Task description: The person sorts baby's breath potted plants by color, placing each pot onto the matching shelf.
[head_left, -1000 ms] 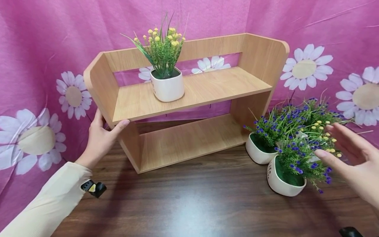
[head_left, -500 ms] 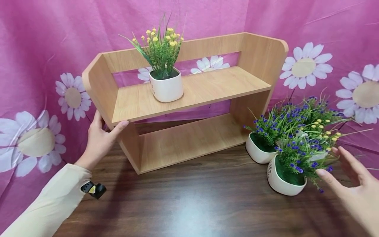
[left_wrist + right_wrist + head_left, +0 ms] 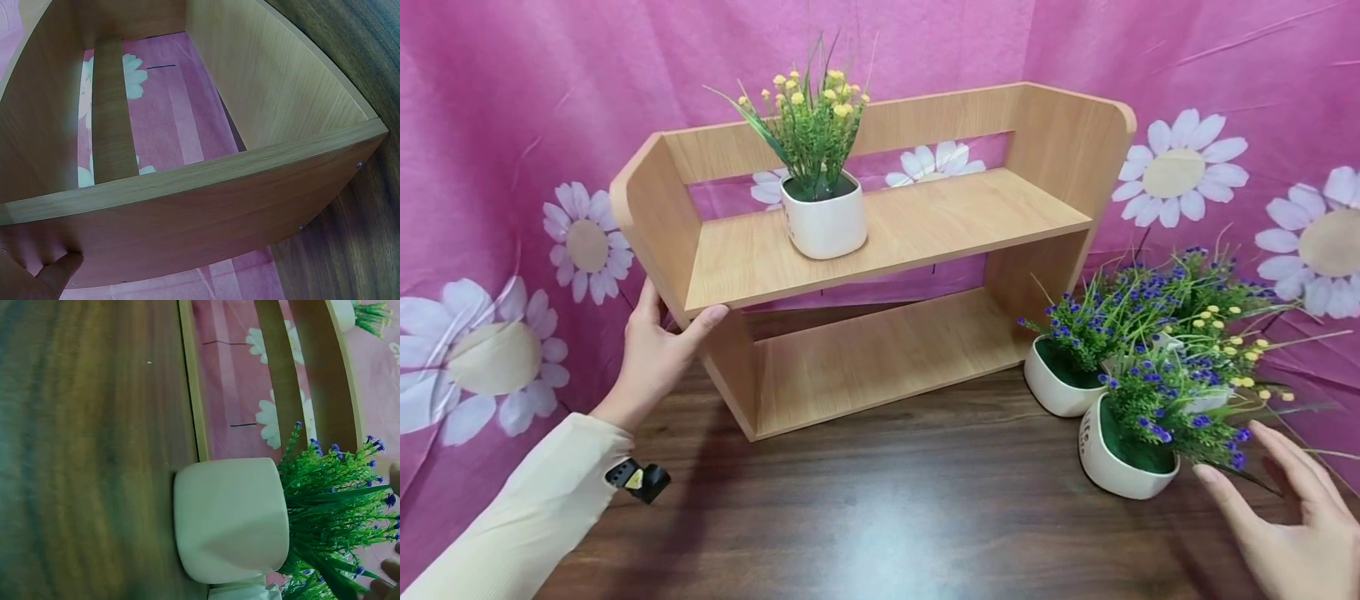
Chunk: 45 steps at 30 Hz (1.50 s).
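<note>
My left hand point(image 3: 658, 354) grips the left side of a light wooden two-tier shelf point(image 3: 887, 225), the thumb at the upper board's front edge and the fingers around the outer panel. The left wrist view shows a bit of that hand on the panel point(image 3: 187, 231). On the upper board stands a white pot point(image 3: 825, 221) of yellow flowers. At the lower right, my right hand point(image 3: 1296, 517) is spread beside a white pot point(image 3: 1127, 467) of blue-purple flowers, with nothing in its grasp. Its fingertips are close to the outer leaves; contact is unclear.
Another white pot point(image 3: 1060, 383) with blue-purple flowers sits close by at the shelf's right end. Yellow flowers point(image 3: 1213, 321) and more greenery crowd behind, their pots partly hidden. Everything rests on a dark wooden table point(image 3: 865, 517) before a pink daisy-print cloth point(image 3: 580, 100).
My right hand has moved down, from beside the yellow flowers to the front blue-purple plant's outer leaves. My left hand and the shelf have stayed in place.
</note>
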Each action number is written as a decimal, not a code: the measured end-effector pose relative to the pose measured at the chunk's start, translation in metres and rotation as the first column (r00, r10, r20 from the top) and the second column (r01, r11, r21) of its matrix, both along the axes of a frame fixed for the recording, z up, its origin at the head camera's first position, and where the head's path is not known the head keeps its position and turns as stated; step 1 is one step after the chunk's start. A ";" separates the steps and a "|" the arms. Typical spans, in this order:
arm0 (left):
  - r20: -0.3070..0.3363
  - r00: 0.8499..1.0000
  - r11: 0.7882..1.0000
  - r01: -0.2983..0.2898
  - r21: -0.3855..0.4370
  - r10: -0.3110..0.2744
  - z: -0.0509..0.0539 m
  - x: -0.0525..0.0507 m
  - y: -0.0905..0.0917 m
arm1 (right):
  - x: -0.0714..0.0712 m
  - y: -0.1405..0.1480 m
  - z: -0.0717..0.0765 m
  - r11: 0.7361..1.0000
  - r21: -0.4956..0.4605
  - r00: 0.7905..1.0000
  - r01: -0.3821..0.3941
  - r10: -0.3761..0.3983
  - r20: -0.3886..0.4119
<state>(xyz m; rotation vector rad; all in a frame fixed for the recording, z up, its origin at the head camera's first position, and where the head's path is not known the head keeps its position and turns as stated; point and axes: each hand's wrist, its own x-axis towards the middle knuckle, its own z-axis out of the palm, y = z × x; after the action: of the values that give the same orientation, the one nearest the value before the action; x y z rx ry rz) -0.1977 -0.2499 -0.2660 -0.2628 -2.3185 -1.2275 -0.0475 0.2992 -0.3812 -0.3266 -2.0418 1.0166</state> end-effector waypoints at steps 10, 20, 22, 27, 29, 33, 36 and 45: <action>-0.012 1.000 1.000 -0.008 -0.003 0.008 0.001 0.000 -0.002 | 0.010 -0.012 -0.012 0.993 -0.113 0.999 0.029 -0.026 0.025; -0.014 1.000 1.000 -0.003 -0.010 0.003 0.001 0.000 -0.001 | -0.003 0.008 -0.033 1.000 -0.009 0.847 0.017 -0.009 0.532; -0.017 1.000 1.000 -0.002 -0.013 0.001 0.001 0.000 -0.001 | -0.009 0.007 -0.036 1.000 0.016 0.824 -0.024 0.010 0.566; -0.017 1.000 1.000 -0.003 -0.018 0.003 0.000 0.000 0.001 | -0.021 -0.003 -0.043 0.999 -0.031 0.836 -0.040 0.050 0.546; -0.015 1.000 1.000 0.001 -0.014 -0.001 0.000 -0.001 0.002 | -0.026 -0.009 -0.046 0.996 -0.086 0.866 -0.022 0.062 0.496; -0.015 1.000 1.000 0.011 0.000 -0.011 -0.001 -0.002 0.002 | -0.036 -0.019 -0.048 0.988 -0.154 0.909 -0.014 0.077 0.410; -0.019 1.000 1.000 0.014 0.008 -0.013 -0.001 -0.002 0.002 | -0.040 -0.023 -0.047 0.986 -0.169 0.912 -0.013 0.081 0.402; -0.019 1.000 1.000 -0.006 -0.011 0.006 -0.001 -0.002 0.000 | -0.042 -0.027 -0.048 0.988 -0.147 0.929 -0.048 0.098 0.357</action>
<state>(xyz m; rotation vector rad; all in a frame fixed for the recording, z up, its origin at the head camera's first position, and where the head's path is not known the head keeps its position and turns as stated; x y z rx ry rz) -0.1993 -0.2494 -0.2668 -0.2697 -2.3095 -1.2040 -0.0897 0.2721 -0.4295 -0.5484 -2.3332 1.2164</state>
